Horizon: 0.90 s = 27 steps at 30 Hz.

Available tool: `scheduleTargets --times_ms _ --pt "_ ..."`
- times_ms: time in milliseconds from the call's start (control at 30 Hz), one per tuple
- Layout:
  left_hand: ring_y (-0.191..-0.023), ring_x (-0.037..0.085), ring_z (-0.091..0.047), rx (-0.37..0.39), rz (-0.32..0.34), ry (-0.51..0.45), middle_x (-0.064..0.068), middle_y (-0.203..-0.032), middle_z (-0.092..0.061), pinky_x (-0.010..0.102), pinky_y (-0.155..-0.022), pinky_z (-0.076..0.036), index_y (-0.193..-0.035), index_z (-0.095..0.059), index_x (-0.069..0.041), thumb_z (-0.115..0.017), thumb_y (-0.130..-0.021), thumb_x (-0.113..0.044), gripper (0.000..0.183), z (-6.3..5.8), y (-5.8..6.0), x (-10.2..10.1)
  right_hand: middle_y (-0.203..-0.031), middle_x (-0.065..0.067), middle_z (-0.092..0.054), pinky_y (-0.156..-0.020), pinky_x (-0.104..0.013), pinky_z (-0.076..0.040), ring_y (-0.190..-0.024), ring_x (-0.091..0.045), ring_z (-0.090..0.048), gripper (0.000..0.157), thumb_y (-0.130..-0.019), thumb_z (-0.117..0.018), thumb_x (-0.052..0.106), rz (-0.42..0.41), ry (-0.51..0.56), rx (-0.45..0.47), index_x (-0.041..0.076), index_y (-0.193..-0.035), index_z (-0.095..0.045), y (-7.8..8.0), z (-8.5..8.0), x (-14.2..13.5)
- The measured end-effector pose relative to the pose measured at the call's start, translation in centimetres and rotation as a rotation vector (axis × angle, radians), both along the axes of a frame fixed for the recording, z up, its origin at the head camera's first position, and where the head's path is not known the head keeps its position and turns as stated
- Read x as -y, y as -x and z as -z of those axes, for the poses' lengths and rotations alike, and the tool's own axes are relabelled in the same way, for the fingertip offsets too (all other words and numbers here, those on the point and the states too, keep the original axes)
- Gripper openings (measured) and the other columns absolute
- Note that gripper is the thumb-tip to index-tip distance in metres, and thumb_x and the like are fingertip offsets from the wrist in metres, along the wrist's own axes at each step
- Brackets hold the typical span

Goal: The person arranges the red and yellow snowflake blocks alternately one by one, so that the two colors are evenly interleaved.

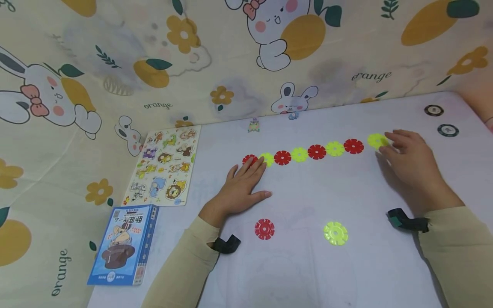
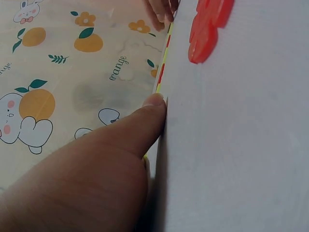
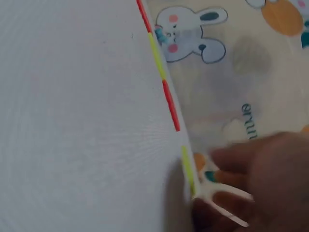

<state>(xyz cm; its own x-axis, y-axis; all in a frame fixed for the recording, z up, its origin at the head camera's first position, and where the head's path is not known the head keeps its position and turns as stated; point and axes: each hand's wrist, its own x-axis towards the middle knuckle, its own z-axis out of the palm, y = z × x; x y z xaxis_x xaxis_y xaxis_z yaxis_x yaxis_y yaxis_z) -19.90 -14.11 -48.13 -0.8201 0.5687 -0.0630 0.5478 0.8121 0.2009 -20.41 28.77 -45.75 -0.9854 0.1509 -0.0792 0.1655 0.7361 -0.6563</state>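
Red and yellow-green slotted plastic discs alternate in a row across the white tabletop. My left hand (image 1: 240, 190) lies spread at the row's left end, its fingertips on a red disc (image 1: 249, 160) and the neighbouring yellow-green disc (image 1: 268, 159). At the right end, my right hand (image 1: 410, 160) holds the rim of a yellow-green disc (image 1: 375, 141) between thumb and fingers. A small gap parts this disc from the red disc (image 1: 353, 146) beside it. In the right wrist view the right hand (image 3: 260, 179) is blurred, with the yellow-green disc (image 3: 188, 169) at its fingertips.
Nearer me lie a loose red disc (image 1: 264, 229) and a loose yellow-green disc (image 1: 336, 233). A sticker-like animal board (image 1: 161, 167) and a blue box (image 1: 121, 246) are at left. Two dark round chips (image 1: 434, 110) sit at far right. Two tiny figures (image 1: 253, 125) stand behind the row.
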Motion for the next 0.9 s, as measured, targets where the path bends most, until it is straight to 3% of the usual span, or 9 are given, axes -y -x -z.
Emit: scheduleTargets --times_ms 100,200,433,900 --pt "-0.144 0.016 0.007 0.003 -0.001 0.000 -0.011 -0.159 0.002 0.056 -0.109 0.000 -0.155 -0.007 -0.024 -0.036 -0.088 -0.072 0.087 -0.12 -0.06 -0.02 -0.152 -0.025 -0.019 -0.091 -0.071 -0.029 -0.138 -0.049 -0.008 0.063 -0.096 -0.055 0.035 -0.165 -0.159 -0.030 -0.001 -0.145 -0.036 -0.07 -0.03 0.29" --pt "-0.144 0.017 0.006 -0.005 -0.001 0.002 -0.011 -0.159 0.001 0.056 -0.109 -0.001 -0.155 -0.007 -0.025 -0.035 -0.088 -0.072 0.086 -0.24 -0.16 0.02 -0.152 -0.026 -0.019 -0.091 -0.073 -0.025 -0.138 -0.049 -0.001 0.063 -0.095 -0.057 0.035 -0.246 -0.222 -0.012 -0.004 -0.142 -0.040 -0.14 -0.12 0.56" --pt "-0.144 0.018 0.005 -0.016 -0.001 0.000 -0.012 -0.159 0.001 0.056 -0.109 -0.002 -0.155 -0.008 -0.026 -0.033 -0.088 -0.073 0.086 -0.17 -0.23 0.14 -0.151 -0.027 -0.021 -0.093 -0.072 -0.023 -0.137 -0.050 -0.002 0.063 -0.093 -0.061 0.033 -0.294 -0.258 -0.011 -0.003 -0.140 -0.042 -0.19 -0.29 0.79" --pt "-0.144 0.017 0.005 -0.016 -0.002 0.003 -0.012 -0.159 0.002 0.055 -0.109 -0.002 -0.155 -0.008 -0.026 -0.033 -0.087 -0.074 0.087 -0.12 -0.16 0.05 -0.146 -0.030 -0.025 -0.092 -0.073 -0.024 -0.135 -0.053 -0.009 0.066 -0.090 -0.064 0.035 -0.309 -0.304 -0.026 -0.004 -0.139 -0.044 -0.32 -0.35 0.85"
